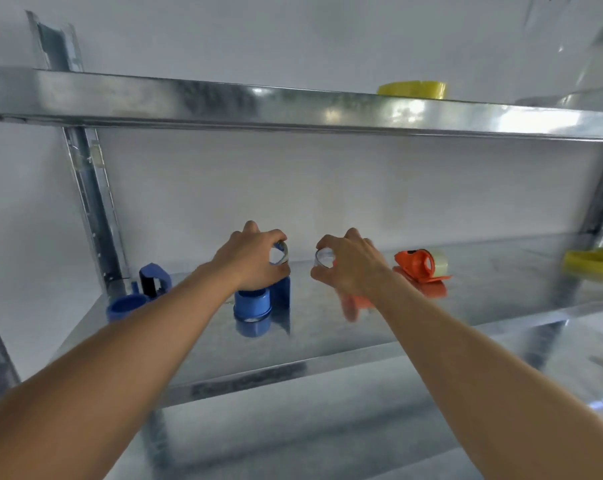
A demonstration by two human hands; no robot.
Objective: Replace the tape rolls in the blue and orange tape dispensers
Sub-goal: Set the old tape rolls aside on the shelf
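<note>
The right hand hides most of an orange dispenser.

Blue tape dispensers: two. Orange tape dispensers: two, the nearer half hidden. Small tape rolls in hand: two. Yellow rolls: two.
</note>
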